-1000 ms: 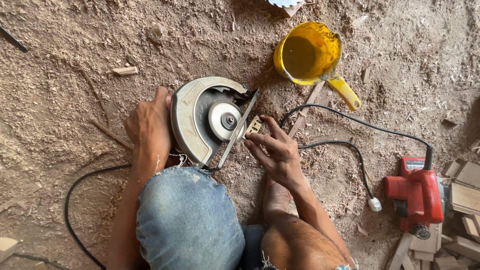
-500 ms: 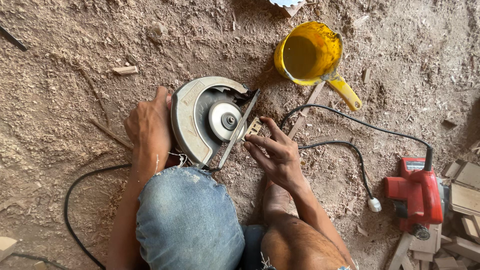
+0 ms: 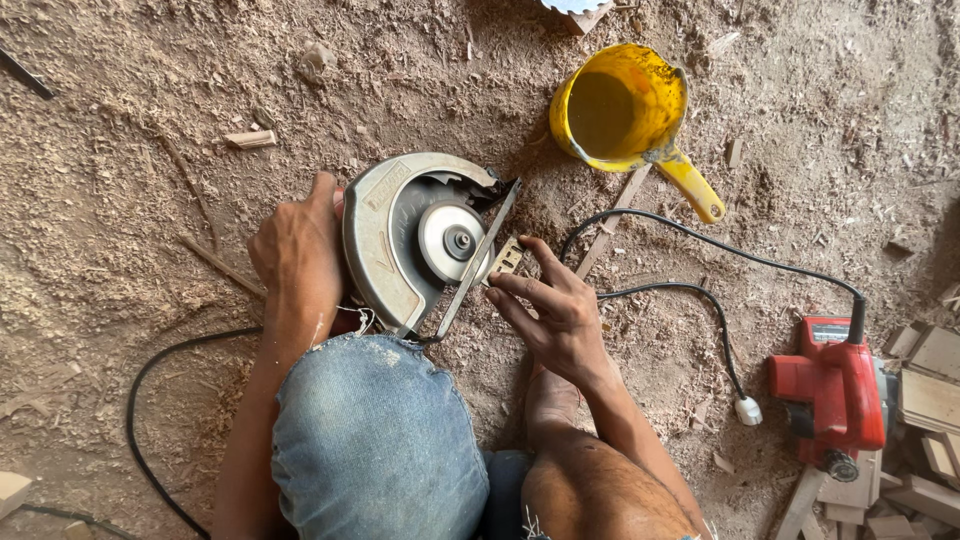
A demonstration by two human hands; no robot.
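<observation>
A circular saw (image 3: 420,240) lies on its side on the sawdust floor, grey blade guard and round flange facing up. My left hand (image 3: 295,255) grips the saw's body from the left, holding it steady. My right hand (image 3: 550,310) hovers at the saw's base plate on the right, fingers spread and touching its edge near a small slotted metal part (image 3: 507,257). My knee in torn blue jeans (image 3: 375,440) sits just below the saw.
A yellow plastic jug (image 3: 620,110) stands beyond the saw. A red power tool (image 3: 835,390) lies at right, its black cord (image 3: 700,235) looping to a white plug (image 3: 747,410). Wood offcuts (image 3: 930,400) pile at the right edge. Another black cable (image 3: 150,400) curves at left.
</observation>
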